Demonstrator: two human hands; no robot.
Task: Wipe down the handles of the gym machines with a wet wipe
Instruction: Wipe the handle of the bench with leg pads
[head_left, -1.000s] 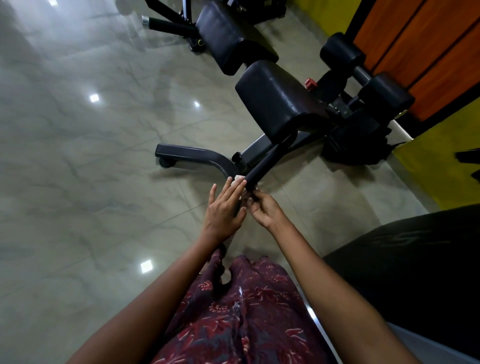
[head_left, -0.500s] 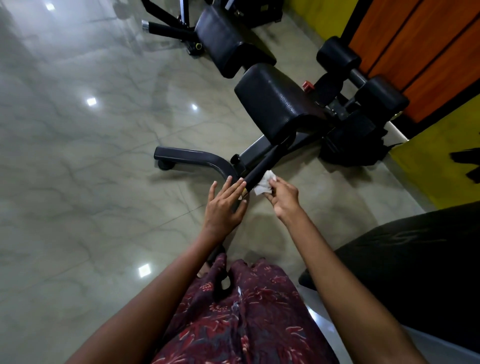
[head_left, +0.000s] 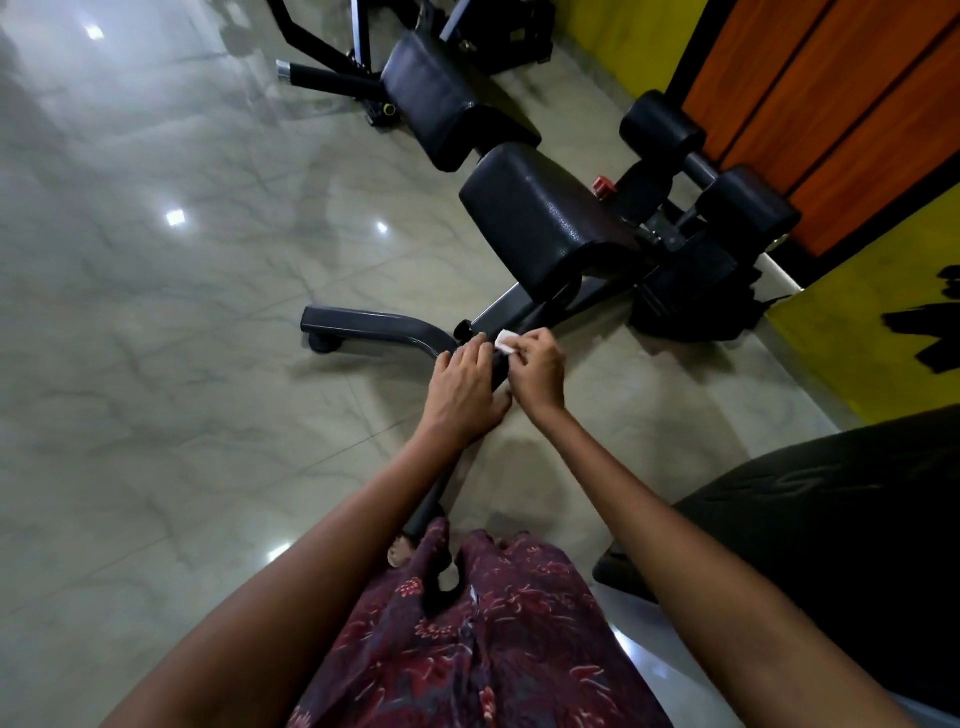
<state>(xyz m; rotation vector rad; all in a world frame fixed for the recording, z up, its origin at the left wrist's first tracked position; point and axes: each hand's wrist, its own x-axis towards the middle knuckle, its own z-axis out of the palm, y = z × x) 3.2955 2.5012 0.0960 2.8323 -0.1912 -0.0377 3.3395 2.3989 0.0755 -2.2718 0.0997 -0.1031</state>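
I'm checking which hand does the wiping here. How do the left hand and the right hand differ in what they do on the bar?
The left hand holds no wipe and its grip wraps the black bar; the right hand pinches the white wet wipe at its fingertips. The left hand sits on the bar's left side, the right hand on its right, with the wipe against the bar. Both hands meet at the same stretch of bar, side by side.

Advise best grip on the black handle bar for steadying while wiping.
Wrap the fingers over the handle bar from its left, just below the wet wipe, as the left hand does. The bar slants up and away, so the upper stretch stays free for the right hand.
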